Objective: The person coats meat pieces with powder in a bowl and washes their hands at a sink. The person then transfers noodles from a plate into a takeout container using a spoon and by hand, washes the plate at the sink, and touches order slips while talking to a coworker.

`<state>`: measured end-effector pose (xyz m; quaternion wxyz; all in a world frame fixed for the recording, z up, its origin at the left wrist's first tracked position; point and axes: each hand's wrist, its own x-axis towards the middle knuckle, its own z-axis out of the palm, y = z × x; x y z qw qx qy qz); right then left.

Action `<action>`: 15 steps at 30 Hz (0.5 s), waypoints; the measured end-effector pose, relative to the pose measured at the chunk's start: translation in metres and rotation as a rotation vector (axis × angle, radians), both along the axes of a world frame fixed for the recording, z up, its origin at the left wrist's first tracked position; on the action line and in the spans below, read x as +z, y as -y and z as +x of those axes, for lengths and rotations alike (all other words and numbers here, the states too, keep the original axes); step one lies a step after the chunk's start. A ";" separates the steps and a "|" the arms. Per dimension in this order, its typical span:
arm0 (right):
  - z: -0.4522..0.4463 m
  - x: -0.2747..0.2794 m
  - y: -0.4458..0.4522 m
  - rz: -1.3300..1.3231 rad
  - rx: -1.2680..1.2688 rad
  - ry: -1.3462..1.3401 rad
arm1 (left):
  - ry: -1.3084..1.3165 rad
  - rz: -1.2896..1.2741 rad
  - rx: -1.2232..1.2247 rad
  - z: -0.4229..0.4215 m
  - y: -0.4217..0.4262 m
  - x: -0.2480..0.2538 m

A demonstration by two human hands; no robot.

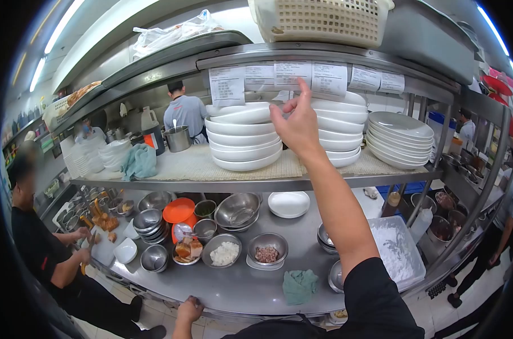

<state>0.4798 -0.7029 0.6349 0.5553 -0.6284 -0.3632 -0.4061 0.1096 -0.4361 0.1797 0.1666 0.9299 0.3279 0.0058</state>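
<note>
My right hand [297, 121] is raised in front of the upper shelf, index finger stretched up and thumb apart, holding nothing. Its fingertip is at or just before a printed order slip [286, 70] under the rail; whether it touches, I cannot tell. More printed slips [227, 85] hang beside it. Behind the hand stand stacked white bowls [245, 138] and a second stack [342, 127]. My left hand [189, 309] is low at the front edge of the steel counter [234, 291], fingers curled, with nothing visible in them.
On the counter stand a metal bowl of white food [224, 253], a bowl of minced meat [267, 250], an orange bowl [179, 209], a green cloth [300, 286] and a tub of white powder [393, 254]. A co-worker [55, 248] works at the left. White plates [400, 125] sit shelf-right.
</note>
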 end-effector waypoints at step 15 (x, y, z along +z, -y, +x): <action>-0.016 -0.026 -0.015 -0.041 0.048 0.052 | -0.220 -0.098 0.051 0.008 0.009 0.038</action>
